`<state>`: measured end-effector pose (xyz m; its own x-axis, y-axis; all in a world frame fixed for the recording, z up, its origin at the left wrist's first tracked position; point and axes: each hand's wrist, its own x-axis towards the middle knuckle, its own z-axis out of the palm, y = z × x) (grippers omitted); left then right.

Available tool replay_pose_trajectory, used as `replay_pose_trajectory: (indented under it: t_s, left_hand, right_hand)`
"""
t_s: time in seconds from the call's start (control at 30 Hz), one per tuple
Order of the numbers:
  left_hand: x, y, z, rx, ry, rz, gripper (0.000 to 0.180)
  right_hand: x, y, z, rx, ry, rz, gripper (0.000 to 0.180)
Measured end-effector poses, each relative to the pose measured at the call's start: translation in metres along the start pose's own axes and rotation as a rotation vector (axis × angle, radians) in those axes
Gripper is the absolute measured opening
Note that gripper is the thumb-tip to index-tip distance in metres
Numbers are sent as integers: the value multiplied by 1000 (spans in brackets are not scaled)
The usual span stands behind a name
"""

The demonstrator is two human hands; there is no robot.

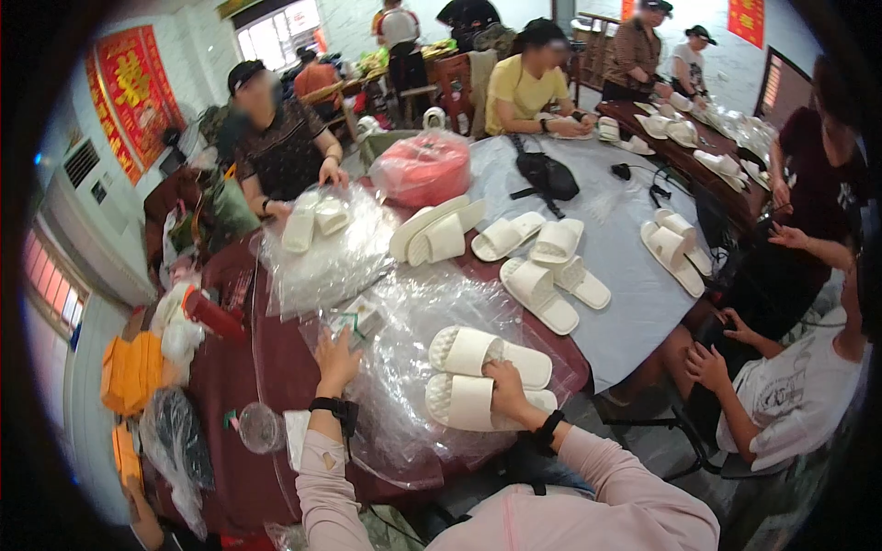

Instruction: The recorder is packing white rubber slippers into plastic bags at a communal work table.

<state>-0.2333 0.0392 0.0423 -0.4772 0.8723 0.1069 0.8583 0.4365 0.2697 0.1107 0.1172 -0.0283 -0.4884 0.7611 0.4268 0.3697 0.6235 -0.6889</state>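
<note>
My right hand (508, 389) grips a pair of cream-white slippers, its fingers between the upper slipper (525, 362) and the lower slipper (459, 400). The pair lies side by side over a heap of clear plastic bags (404, 404), toes to the left. My left hand (338, 360) rests at the left of the heap, fingers stretched out and apart on the plastic. Just beyond its fingertips is a small white and green box (361, 319). Whether those fingertips press on a bag's edge is hard to make out.
More white slippers (542, 294) lie on the grey-blue sheet (634, 312) ahead. A red bundle in plastic (423, 170) sits at the far side, beside a black pouch (548, 179). Left stands a clear cup (261, 428). Co-workers surround the tables; one handles slippers (317, 219) across from me.
</note>
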Motion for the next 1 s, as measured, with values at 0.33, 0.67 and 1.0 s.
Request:
replay_pose_trajectory:
  t_s: [0.33, 0.67, 1.0]
  left_hand:
    - [21, 13, 23, 31, -166, -113, 82]
    - [12, 23, -51, -314, 448, -37, 52]
    - [-180, 201, -307, -1358, 14, 1184, 31]
  right_hand:
    - [23, -56, -66, 396, 113, 45, 32]
    - [30, -137, -101, 503, -474, -324, 25]
    - [13, -79, -77, 50, -440, -256, 23]
